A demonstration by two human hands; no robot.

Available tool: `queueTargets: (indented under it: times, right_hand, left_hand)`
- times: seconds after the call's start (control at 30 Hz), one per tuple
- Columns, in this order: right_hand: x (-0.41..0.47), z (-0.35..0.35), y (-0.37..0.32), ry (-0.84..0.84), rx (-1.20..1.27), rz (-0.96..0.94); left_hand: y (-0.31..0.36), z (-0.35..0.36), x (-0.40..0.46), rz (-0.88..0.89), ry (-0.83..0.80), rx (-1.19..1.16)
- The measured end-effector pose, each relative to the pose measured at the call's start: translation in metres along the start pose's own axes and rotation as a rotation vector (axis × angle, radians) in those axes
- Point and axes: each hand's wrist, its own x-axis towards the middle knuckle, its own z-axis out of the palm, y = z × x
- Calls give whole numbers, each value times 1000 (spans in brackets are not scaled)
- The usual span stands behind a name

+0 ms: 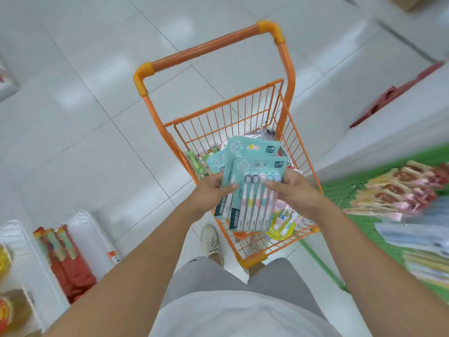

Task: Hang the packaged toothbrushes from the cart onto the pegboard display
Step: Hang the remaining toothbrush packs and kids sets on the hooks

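teal toothbrush packs [252, 190] gripped by both hands over cart [213, 125].

Both arms extended; left hand [211, 190] and right hand [295, 190] fingers curled, gripping.

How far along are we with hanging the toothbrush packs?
Done: nothing from this batch is visibly hung; the green pegboard already carries other goods. In hand: left hand and right hand grip a fan of teal toothbrush packs over the orange cart. Left: hang these; more packets lie in the cart.
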Motion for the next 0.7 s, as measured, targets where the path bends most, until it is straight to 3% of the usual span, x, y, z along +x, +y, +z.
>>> queueTargets:
  times: [0.13, 0.43, 0.7]
  right_hand:
    - [-10, 15, 6, 202, 163, 4]
    - [-68, 28, 44, 411, 438, -15]
    - [-183, 7, 59, 580, 536, -147]
  left_hand:
    - [8, 0, 2, 34, 85, -108]
    - [-8, 9, -14, -21, -85, -112]
    - [8, 101, -66, 7, -155, 41]
